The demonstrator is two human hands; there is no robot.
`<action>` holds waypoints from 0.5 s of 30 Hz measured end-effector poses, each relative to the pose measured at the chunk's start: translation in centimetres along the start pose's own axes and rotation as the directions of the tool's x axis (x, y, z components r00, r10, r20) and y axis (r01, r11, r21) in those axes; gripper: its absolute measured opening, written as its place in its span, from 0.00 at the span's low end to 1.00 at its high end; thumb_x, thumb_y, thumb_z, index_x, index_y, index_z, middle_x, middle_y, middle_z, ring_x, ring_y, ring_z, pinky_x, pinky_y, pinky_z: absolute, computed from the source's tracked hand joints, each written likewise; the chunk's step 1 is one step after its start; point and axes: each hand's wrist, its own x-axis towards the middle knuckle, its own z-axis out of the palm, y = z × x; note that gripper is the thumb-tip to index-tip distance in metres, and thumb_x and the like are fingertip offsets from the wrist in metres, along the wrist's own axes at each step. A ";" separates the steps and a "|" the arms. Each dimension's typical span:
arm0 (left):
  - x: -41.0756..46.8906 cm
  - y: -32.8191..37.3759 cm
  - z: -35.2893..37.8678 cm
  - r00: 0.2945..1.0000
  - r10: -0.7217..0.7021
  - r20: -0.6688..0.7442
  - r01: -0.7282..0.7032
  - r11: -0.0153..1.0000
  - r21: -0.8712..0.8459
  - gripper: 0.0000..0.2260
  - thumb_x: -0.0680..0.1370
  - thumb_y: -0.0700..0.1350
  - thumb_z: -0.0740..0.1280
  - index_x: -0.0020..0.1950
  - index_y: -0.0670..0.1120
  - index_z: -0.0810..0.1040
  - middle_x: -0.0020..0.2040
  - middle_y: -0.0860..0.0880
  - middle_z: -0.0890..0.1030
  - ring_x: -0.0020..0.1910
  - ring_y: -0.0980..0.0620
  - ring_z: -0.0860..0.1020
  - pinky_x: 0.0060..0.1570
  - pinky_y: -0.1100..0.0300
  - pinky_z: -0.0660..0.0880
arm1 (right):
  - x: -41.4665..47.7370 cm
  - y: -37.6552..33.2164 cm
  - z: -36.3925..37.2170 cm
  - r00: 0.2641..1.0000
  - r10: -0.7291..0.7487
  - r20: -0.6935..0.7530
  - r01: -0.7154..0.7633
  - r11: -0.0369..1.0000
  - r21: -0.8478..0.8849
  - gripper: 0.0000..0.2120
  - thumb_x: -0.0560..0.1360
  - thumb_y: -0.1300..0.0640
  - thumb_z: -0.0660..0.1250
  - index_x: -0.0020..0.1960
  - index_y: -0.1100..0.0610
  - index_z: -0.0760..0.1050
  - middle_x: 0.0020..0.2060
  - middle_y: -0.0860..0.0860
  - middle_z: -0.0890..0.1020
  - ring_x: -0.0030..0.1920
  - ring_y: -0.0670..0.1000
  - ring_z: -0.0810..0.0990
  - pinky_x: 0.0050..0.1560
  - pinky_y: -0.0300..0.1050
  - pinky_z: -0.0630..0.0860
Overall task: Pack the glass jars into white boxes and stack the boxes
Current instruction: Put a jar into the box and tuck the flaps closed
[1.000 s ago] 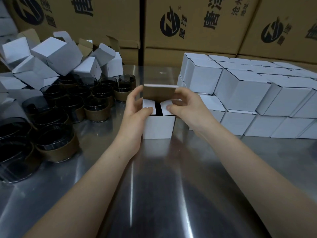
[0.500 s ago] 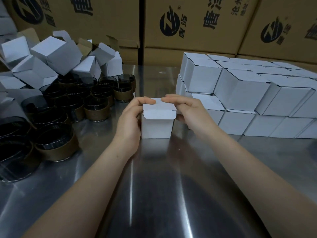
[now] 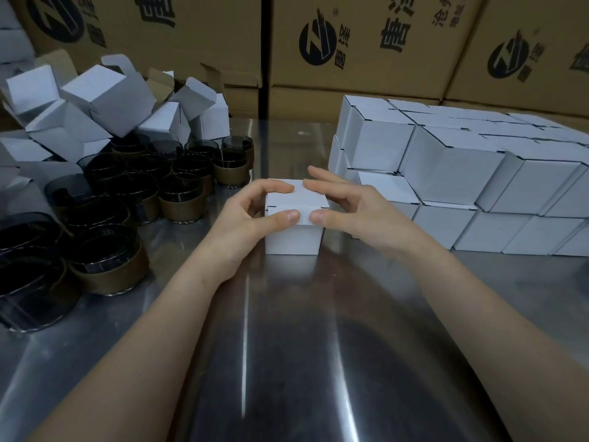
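Observation:
A small white box [image 3: 291, 239] stands on the steel table [image 3: 287, 346] in the middle, its lid folded flat. My left hand [image 3: 245, 228] grips its left side, thumb on the front face and fingertips on the lid. My right hand [image 3: 357, 212] holds the right side the same way. Its contents are hidden. Several dark glass jars [image 3: 178, 199] with brown bands crowd the table to the left. A two-layer stack of shut white boxes [image 3: 446, 173] stands to the right, close beside my right hand.
A loose heap of open, empty white boxes [image 3: 105, 103] lies behind the jars at the back left. Large brown printed cartons [image 3: 382, 43] form a wall along the back. Bare steel stretches between my forearms toward the near edge.
The lid stood upright a second ago, with the inner flaps showing. It then came down, and its tuck flap now sits inside the front. My thumbs have moved onto the front face.

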 end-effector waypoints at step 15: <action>-0.4 0.9 1.0 0.988 0.080 -0.130 -0.068 0.993 0.095 0.16 0.69 0.49 0.73 0.54 0.45 0.82 0.52 0.50 0.83 0.48 0.58 0.82 0.45 0.64 0.78 | -0.2 0.2 -0.1 0.986 -0.147 -0.073 0.136 0.981 -0.140 0.17 0.78 0.59 0.67 0.63 0.44 0.77 0.67 0.43 0.74 0.67 0.34 0.69 0.65 0.28 0.66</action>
